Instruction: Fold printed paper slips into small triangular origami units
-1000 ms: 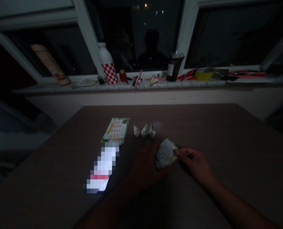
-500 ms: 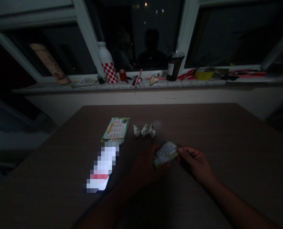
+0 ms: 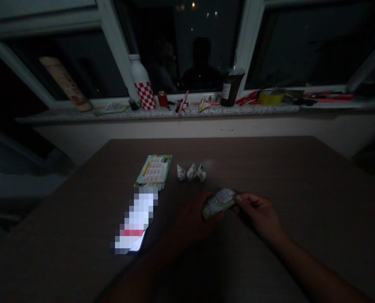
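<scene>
Between my two hands is a green and white printed paper (image 3: 219,203), tilted and slightly bent above the table. My left hand (image 3: 195,216), dim in shadow, grips its left side with the fingers behind the upper edge and the thumb along the lower one. At the paper's right corner, my right hand (image 3: 258,212) pinches it between thumb and fingers. Just beyond my hands stand three small folded paper shapes (image 3: 191,172) in a row. A stack of similar printed papers (image 3: 155,170) lies to their left.
A lit phone (image 3: 136,223), its screen blurred, lies left of my left arm on the brown table (image 3: 301,176). Along the windowsill (image 3: 256,110) stand a red-checked white bottle (image 3: 144,88), a tan bottle (image 3: 66,84), a dark cup (image 3: 230,90), a yellow tape roll (image 3: 271,98) and small clutter.
The paper tilts a little flatter, its lower edge now slightly higher. My left thumb has shifted slightly with it; the right hand keeps its pinch almost in place.
</scene>
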`<state>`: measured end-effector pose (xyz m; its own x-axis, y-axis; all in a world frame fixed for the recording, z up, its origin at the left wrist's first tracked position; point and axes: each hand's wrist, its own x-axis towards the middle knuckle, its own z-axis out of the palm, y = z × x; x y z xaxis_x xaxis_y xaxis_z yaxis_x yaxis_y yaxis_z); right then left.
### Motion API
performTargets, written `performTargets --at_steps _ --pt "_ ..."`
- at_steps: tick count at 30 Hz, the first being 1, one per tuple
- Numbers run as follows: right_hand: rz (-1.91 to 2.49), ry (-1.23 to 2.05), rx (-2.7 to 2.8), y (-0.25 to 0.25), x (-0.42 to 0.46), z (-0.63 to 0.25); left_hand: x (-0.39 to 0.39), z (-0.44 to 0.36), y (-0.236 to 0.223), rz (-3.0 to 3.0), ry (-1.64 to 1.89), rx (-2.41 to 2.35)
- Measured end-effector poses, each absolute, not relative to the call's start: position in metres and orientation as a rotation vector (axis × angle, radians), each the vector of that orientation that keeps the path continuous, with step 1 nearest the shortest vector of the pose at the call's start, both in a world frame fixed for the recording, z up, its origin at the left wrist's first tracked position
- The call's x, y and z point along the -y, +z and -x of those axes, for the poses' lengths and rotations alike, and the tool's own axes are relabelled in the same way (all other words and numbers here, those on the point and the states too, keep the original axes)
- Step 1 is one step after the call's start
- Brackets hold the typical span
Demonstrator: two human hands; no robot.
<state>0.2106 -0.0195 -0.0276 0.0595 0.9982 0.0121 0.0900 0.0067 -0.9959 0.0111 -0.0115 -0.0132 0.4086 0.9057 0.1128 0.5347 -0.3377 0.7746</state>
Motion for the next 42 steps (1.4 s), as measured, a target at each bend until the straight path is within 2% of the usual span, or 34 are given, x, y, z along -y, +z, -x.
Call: performTargets --at_steps 13,23,30,38,42 --pt "1.264 1.071 1.337 -0.034 0.019 -0.206 0.003 -0.017 -0.021 -1.391 0.889 -0.964" --pt "1.225 0.88 1.434 -0.041 0.02 -0.211 0.004 -0.014 -0.028 -1.302 0.86 -1.299" --pt "1.105 0.794 1.653 -0.035 0.023 -0.209 0.005 -0.018 -0.02 -1.169 0.877 -1.266" --pt "0.989 0.9 1.571 -0.042 0.023 -0.219 0.001 -0.012 -0.021 -1.062 0.994 -0.713" --pt "0.938 0.941 1.545 -0.043 0.023 -0.222 0.004 -0.008 -0.026 -1.303 0.96 -0.622"
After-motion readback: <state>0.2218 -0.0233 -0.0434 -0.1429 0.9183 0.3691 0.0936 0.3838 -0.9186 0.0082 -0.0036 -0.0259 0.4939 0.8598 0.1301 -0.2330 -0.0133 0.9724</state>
